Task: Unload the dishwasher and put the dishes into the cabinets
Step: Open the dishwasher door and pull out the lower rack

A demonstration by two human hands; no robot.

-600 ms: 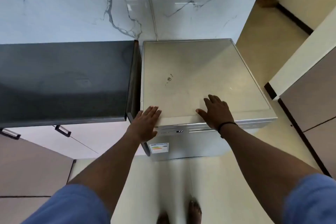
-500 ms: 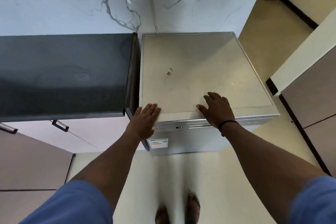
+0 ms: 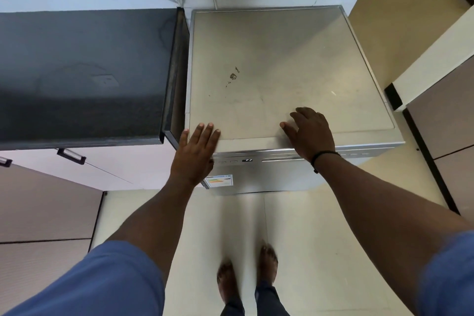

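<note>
A silver freestanding dishwasher (image 3: pixel 269 72) stands against the marble wall, its door closed and its flat top bare apart from a small dark stain. My left hand (image 3: pixel 196 155) lies flat on the front left corner of the top, fingers straight. My right hand (image 3: pixel 310 133) rests palm down near the front edge to the right, fingers spread, a black band on the wrist. No dishes are in sight. Cabinet fronts with black handles (image 3: pixel 70 156) sit under the dark counter at the left.
A dark counter (image 3: pixel 82 77) adjoins the dishwasher on the left. Taupe cabinet panels (image 3: pixel 38 213) flank the lower left, and more panels (image 3: pixel 446 120) line the right. My bare feet (image 3: pixel 247 277) stand on the cream floor in front of the dishwasher.
The view has shifted slightly. Both hands stay flat on the dishwasher top in nearly the same places.
</note>
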